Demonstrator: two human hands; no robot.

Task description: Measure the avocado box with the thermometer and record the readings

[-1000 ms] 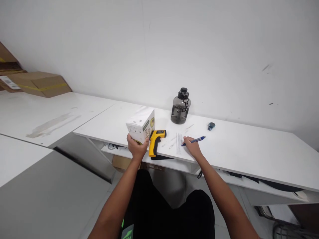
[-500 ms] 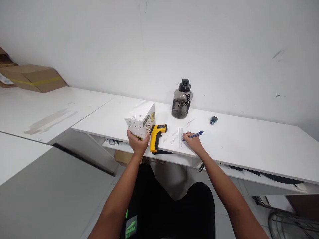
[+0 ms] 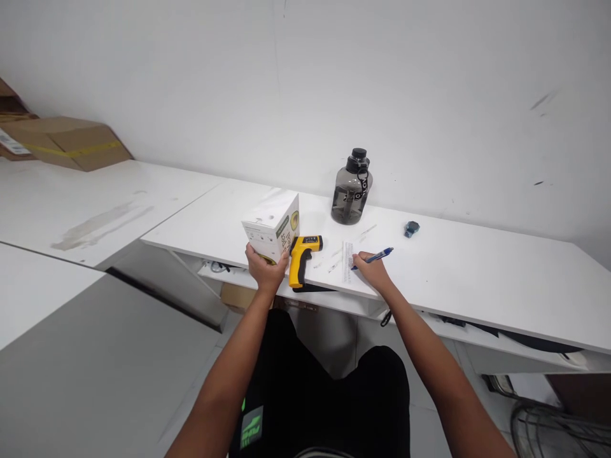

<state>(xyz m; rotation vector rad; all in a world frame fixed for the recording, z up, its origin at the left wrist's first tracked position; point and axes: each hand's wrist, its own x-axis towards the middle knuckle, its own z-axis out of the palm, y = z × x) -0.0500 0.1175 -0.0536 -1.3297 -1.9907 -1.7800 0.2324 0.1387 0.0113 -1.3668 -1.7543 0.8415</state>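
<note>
My left hand [image 3: 268, 272] grips the near lower edge of a white printed box [image 3: 273, 232], tilted on the desk's front part. Right beside the box lies a yellow and black infrared thermometer gun [image 3: 299, 262], its handle reaching the desk's front edge. Between the fingers of my right hand [image 3: 373, 272] is a blue pen [image 3: 380, 254], its tip low over a sheet of paper. Small handwriting [image 3: 348, 262] covers the paper's left part. The paper's outline blends into the white desk.
A large dark water bottle [image 3: 351, 191] stands near the wall. To its right sits a small dark blue object, perhaps a watch [image 3: 411, 229]. Cardboard boxes [image 3: 71, 143] rest at the far left. Below the white desktop [image 3: 487, 280] runs a shelf with assorted items.
The view has shifted slightly. Both hands keep their holds on the box and the pen, with hardly any movement over the desk.
</note>
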